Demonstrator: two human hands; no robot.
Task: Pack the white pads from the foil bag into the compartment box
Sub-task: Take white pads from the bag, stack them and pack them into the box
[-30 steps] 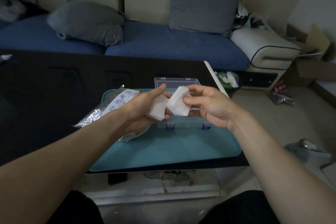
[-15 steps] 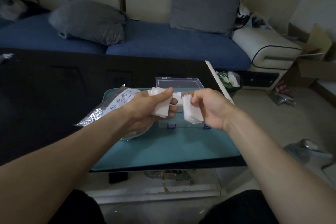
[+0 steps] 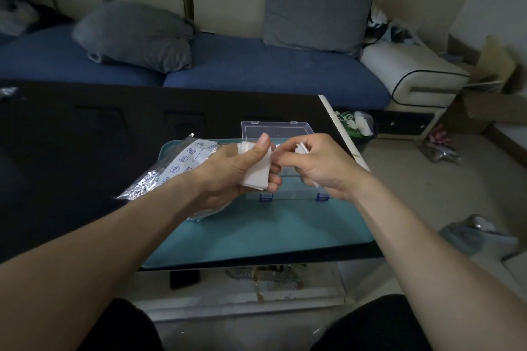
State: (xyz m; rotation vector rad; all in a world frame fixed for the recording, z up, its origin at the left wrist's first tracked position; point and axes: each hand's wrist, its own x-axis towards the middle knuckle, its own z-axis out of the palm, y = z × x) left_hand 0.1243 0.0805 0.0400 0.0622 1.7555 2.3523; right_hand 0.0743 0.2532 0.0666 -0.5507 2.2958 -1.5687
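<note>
White pads (image 3: 256, 172) — thin, square, stacked | left hand (image 3: 236, 171) grips stack | right hand (image 3: 316, 164) pinches few

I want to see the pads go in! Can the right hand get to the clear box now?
Probably yes. The right hand hovers right over the clear box, whose lid stands open, and nothing lies between them. Its grip is already full of white pads, though.

The single head-worn camera looked forward and down, close over the teal mat (image 3: 256, 234) at 6 o'clock, the sofa (image 3: 256, 71) at 12.
</note>
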